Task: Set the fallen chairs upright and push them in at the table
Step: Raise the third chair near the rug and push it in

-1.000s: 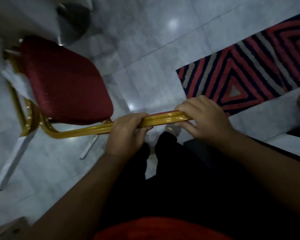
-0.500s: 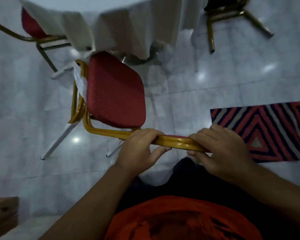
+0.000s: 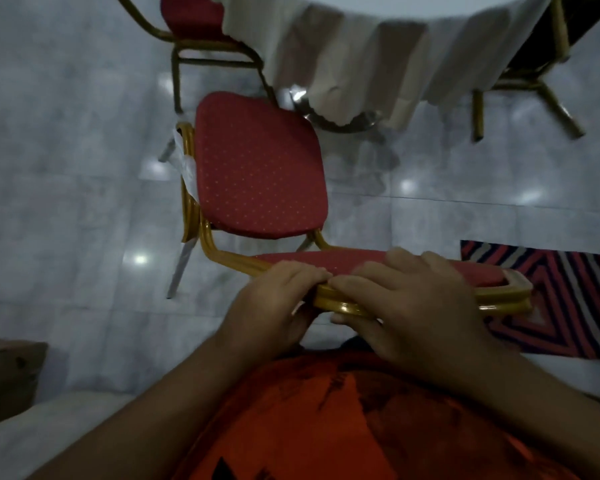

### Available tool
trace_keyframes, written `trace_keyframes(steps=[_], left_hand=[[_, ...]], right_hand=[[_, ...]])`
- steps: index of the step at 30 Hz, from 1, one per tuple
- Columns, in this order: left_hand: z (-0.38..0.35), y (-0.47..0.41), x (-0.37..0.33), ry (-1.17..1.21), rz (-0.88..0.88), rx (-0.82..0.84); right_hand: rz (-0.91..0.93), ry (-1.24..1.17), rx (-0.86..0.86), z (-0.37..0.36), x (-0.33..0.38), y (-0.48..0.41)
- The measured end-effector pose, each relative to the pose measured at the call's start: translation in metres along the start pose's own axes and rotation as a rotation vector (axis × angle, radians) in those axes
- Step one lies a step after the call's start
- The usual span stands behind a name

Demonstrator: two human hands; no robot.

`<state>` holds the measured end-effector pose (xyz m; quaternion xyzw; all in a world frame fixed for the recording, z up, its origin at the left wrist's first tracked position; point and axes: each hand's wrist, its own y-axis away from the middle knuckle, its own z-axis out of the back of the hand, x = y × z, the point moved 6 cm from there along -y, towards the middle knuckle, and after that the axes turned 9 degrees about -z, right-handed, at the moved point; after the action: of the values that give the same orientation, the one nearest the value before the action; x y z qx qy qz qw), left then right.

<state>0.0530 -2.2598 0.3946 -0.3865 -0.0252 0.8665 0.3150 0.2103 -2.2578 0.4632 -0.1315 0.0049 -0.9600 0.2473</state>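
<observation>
A chair with a red dotted seat [image 3: 257, 168] and gold metal frame stands upright on the pale tiled floor in front of me. Its seat points toward the table with the white cloth [image 3: 378, 53] at the top. My left hand [image 3: 274, 303] and my right hand [image 3: 409, 306] both grip the gold top rail of the chair's backrest [image 3: 499, 296], side by side and nearly touching. The seat's front edge lies just short of the hanging cloth.
Another red chair [image 3: 191, 19] stands at the table's left and a dark-seated gold-framed chair [image 3: 541, 53] at its right. A red, black and white patterned rug [image 3: 568, 299] lies on the right. A brown box [image 3: 7, 379] sits at the lower left.
The view has tilted up, so the table and the other chairs now show. The held chair sits closer to the table, and my hands have come together on the backrest rail.
</observation>
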Motion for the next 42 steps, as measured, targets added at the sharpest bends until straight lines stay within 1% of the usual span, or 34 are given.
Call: trace_keyframes(steps=[2,5,9,10,12,15,19,22,24,26,28,32,34,36,38,42], left_hand=[[0.021,0.022,0.010,-0.003,0.040,-0.004],[0.045,0.054,0.025,-0.022,0.107,-0.041],[0.071,0.090,0.030,-0.013,0.236,-0.163],[0.079,0.094,0.024,-0.049,0.249,-0.200],[0.095,0.091,-0.001,-0.172,0.216,-0.240],[0.103,0.075,-0.040,-0.378,0.155,-0.187],[0.115,0.078,-0.036,-0.573,0.246,-0.096],[0.135,0.091,-0.027,-0.654,0.185,-0.003],[0.137,0.092,-0.026,-0.671,0.114,0.050],[0.129,0.091,-0.027,-0.656,0.063,0.022],[0.111,0.087,-0.030,-0.622,0.046,-0.044],[0.065,0.083,-0.031,-0.532,0.086,-0.178],[0.049,0.081,-0.030,-0.495,0.068,-0.219],[0.040,0.074,-0.030,-0.469,0.017,-0.219],[0.037,0.061,-0.029,-0.431,-0.029,-0.197],[0.030,0.027,-0.024,-0.342,-0.082,-0.072]], right_hand=[[0.040,-0.013,0.055,-0.002,0.018,-0.011],[0.087,-0.060,0.111,0.001,0.019,-0.010],[0.084,-0.128,0.168,0.002,0.005,0.005],[0.099,-0.151,0.199,-0.002,0.004,0.006],[0.136,-0.201,0.274,-0.010,0.007,0.003],[0.178,-0.255,0.338,-0.019,0.024,-0.006],[0.227,-0.273,0.272,-0.026,0.054,-0.019],[0.230,-0.232,0.204,-0.033,0.071,-0.025],[0.144,-0.274,0.166,-0.036,0.072,-0.026],[0.060,-0.318,0.092,-0.033,0.065,-0.025],[0.032,-0.297,0.015,-0.028,0.052,-0.023],[0.065,-0.231,-0.016,-0.022,0.023,-0.018],[0.089,-0.202,-0.049,-0.022,0.014,-0.010],[0.065,-0.189,-0.076,-0.021,0.005,0.000],[0.003,-0.179,-0.082,-0.018,-0.006,0.011],[-0.097,-0.148,-0.096,-0.012,-0.025,0.027]])
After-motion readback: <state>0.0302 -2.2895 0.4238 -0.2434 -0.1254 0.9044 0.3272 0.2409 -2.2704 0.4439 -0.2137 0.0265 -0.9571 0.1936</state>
